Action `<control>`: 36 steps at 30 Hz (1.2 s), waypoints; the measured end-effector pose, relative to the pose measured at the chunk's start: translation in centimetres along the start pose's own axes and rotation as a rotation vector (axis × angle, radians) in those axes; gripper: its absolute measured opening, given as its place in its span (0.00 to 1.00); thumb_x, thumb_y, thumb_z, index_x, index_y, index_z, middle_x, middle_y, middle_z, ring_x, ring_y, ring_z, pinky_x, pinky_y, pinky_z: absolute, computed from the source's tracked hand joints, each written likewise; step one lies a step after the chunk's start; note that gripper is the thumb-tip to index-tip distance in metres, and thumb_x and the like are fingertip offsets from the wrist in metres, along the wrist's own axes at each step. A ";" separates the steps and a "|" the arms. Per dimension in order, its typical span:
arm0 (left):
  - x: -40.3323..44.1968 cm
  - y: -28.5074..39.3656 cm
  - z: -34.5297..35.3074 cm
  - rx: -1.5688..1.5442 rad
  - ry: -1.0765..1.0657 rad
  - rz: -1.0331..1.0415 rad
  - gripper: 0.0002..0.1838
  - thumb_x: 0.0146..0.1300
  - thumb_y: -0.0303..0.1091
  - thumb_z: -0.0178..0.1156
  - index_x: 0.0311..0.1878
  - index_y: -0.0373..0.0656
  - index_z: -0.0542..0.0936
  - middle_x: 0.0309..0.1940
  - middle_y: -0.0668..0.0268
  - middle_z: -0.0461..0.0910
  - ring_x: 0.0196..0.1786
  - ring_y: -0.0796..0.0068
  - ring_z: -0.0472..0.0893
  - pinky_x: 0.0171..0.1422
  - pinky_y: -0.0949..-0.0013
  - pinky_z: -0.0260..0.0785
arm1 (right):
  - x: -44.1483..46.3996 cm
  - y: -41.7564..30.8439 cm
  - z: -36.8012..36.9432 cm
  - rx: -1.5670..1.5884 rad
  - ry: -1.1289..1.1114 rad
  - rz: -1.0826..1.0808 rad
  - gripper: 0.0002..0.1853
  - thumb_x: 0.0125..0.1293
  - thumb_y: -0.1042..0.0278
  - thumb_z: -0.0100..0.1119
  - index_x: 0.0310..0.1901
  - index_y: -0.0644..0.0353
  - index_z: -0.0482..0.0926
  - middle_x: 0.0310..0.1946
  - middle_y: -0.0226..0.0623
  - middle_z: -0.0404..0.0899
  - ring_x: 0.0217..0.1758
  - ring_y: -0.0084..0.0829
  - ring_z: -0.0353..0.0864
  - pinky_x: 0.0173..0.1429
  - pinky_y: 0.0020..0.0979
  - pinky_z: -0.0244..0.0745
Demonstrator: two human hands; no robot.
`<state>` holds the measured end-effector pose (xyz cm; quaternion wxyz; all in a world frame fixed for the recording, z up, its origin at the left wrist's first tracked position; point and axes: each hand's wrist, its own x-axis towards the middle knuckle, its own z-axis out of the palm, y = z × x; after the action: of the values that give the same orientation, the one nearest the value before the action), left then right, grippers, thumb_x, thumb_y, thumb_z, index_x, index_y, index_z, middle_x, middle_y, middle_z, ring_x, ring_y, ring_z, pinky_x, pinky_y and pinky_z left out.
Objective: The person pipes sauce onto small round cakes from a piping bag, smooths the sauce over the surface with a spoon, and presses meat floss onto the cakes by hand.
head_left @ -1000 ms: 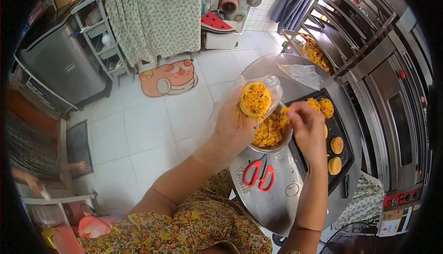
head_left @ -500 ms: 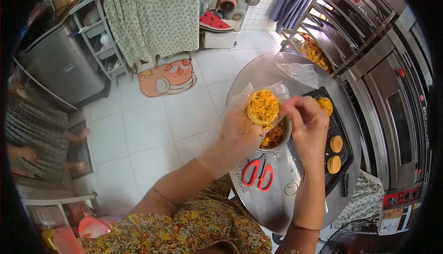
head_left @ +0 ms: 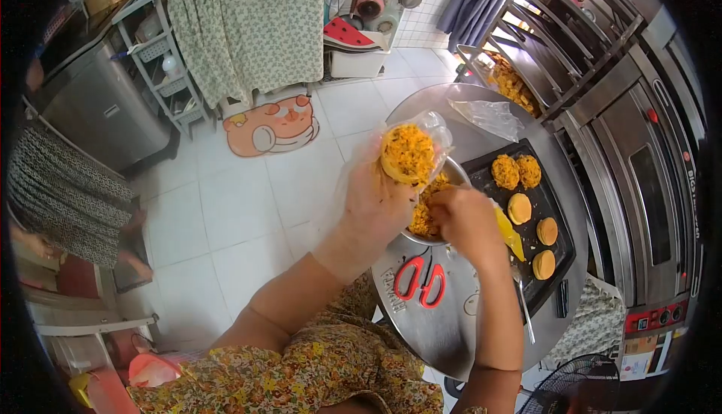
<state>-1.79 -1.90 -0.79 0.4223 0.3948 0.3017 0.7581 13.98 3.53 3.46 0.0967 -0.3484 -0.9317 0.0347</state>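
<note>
My left hand, in a clear plastic glove, holds a round cake with orange shreds on its top. My right hand reaches into the metal bowl of orange shreds; its fingertips are down among them, pressed together, and what they pinch is hidden. Right of the bowl lies a black tray with two shred-topped cakes and three plain ones. A yellow spatula rests at the tray's left edge.
Red-handled scissors lie on the round metal table, a plastic bag at its far side. An oven and tray rack stand right. Another person is at the far left.
My right hand has moved from beside the held cake down into the bowl. The held cake has shifted slightly left and up. The other person at the left has moved.
</note>
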 end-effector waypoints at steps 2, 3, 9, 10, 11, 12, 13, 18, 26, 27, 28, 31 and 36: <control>0.2 0.0 0.1 -0.239 0.020 -0.083 0.30 0.83 0.48 0.29 0.68 0.29 0.67 0.63 0.48 0.76 0.68 0.56 0.75 0.77 0.55 0.65 | 0.8 -0.3 1.4 -0.056 -0.245 0.032 0.08 0.55 0.77 0.66 0.37 0.63 0.87 0.36 0.49 0.85 0.41 0.52 0.84 0.47 0.45 0.79; 0.2 0.0 0.2 -0.403 0.028 -0.131 0.31 0.83 0.48 0.30 0.68 0.29 0.67 0.63 0.47 0.76 0.68 0.56 0.75 0.77 0.55 0.64 | 1.0 -0.4 1.4 -0.047 -0.264 0.045 0.07 0.55 0.77 0.65 0.37 0.63 0.87 0.36 0.50 0.85 0.41 0.52 0.84 0.47 0.45 0.79; 0.2 -0.6 -0.7 -0.254 0.033 -0.092 0.32 0.83 0.50 0.31 0.68 0.30 0.67 0.64 0.45 0.74 0.68 0.53 0.75 0.76 0.53 0.64 | 0.3 -0.5 -0.6 0.162 0.120 0.048 0.06 0.58 0.83 0.62 0.37 0.67 0.84 0.33 0.51 0.83 0.35 0.50 0.84 0.41 0.39 0.77; 0.2 -0.6 -0.6 -0.271 0.034 -0.096 0.32 0.82 0.50 0.31 0.68 0.30 0.67 0.64 0.45 0.75 0.68 0.53 0.75 0.76 0.53 0.64 | 0.1 -0.5 -0.9 0.243 0.176 0.064 0.06 0.57 0.85 0.61 0.36 0.67 0.84 0.32 0.51 0.83 0.35 0.50 0.84 0.41 0.39 0.77; 0.2 -0.7 -0.6 -0.289 0.035 -0.101 0.32 0.82 0.50 0.31 0.68 0.31 0.67 0.64 0.46 0.75 0.68 0.53 0.75 0.76 0.53 0.64 | 0.0 -0.5 -1.2 0.322 0.234 0.081 0.07 0.56 0.86 0.60 0.36 0.67 0.83 0.32 0.51 0.82 0.35 0.50 0.83 0.41 0.39 0.77; 0.2 -0.8 -0.5 -0.322 0.039 -0.116 0.32 0.82 0.50 0.31 0.68 0.31 0.67 0.64 0.46 0.75 0.67 0.53 0.75 0.76 0.53 0.65 | -0.1 -0.5 -1.7 0.401 0.292 0.096 0.08 0.56 0.88 0.59 0.35 0.68 0.82 0.32 0.51 0.81 0.34 0.50 0.83 0.41 0.39 0.77; 0.1 -0.7 -0.2 -0.347 0.042 -0.131 0.32 0.82 0.51 0.31 0.68 0.31 0.67 0.63 0.46 0.75 0.67 0.54 0.75 0.75 0.53 0.65 | -0.2 -0.9 -2.2 0.521 0.338 0.169 0.04 0.62 0.87 0.60 0.36 0.69 0.82 0.29 0.44 0.81 0.31 0.36 0.81 0.40 0.31 0.75; -0.7 0.1 1.4 -0.447 -0.003 -0.165 0.28 0.82 0.48 0.36 0.68 0.32 0.68 0.62 0.50 0.76 0.66 0.59 0.76 0.74 0.55 0.67 | 0.5 -1.7 -3.9 0.872 0.457 0.197 0.01 0.66 0.83 0.62 0.38 0.69 0.81 0.29 0.29 0.80 0.33 0.17 0.77 0.39 0.23 0.73; -1.6 0.2 1.6 -0.157 -0.101 0.063 0.19 0.74 0.24 0.48 0.66 0.32 0.69 0.59 0.58 0.78 0.63 0.70 0.79 0.71 0.65 0.69 | 1.1 -1.7 -2.5 0.683 0.530 0.072 0.01 0.64 0.81 0.65 0.36 0.67 0.82 0.28 0.35 0.82 0.30 0.22 0.80 0.36 0.25 0.74; -1.5 0.7 1.5 -0.191 -0.124 0.033 0.19 0.74 0.23 0.47 0.65 0.32 0.69 0.59 0.57 0.78 0.62 0.70 0.79 0.71 0.65 0.69 | 1.0 -1.6 -2.5 0.645 0.577 0.035 0.01 0.63 0.81 0.65 0.36 0.67 0.83 0.28 0.36 0.82 0.30 0.23 0.80 0.36 0.25 0.74; -1.4 1.0 1.5 -0.191 -0.127 0.025 0.19 0.73 0.22 0.47 0.65 0.32 0.69 0.58 0.57 0.79 0.62 0.70 0.79 0.71 0.65 0.70 | 0.6 -1.9 -2.5 0.668 0.564 0.045 0.01 0.63 0.81 0.65 0.37 0.67 0.83 0.29 0.37 0.82 0.30 0.25 0.80 0.36 0.26 0.74; -1.3 1.4 1.6 -0.125 -0.092 0.046 0.19 0.72 0.21 0.47 0.64 0.32 0.70 0.58 0.58 0.79 0.61 0.70 0.80 0.70 0.65 0.71 | -0.4 -3.1 -2.7 0.648 0.530 0.047 0.02 0.63 0.81 0.64 0.38 0.67 0.83 0.30 0.39 0.81 0.30 0.29 0.81 0.37 0.28 0.74; -1.4 1.0 1.6 -0.046 -0.041 0.025 0.18 0.73 0.22 0.46 0.64 0.32 0.71 0.58 0.56 0.79 0.61 0.70 0.80 0.69 0.65 0.71 | -0.6 -3.8 -3.0 0.588 0.551 0.080 0.06 0.62 0.81 0.65 0.41 0.65 0.84 0.32 0.41 0.81 0.32 0.37 0.79 0.39 0.33 0.74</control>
<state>-0.35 -3.39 0.29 0.4278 0.4040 0.2708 0.7618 12.64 0.26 6.79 0.4369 -0.3382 -0.8069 0.2088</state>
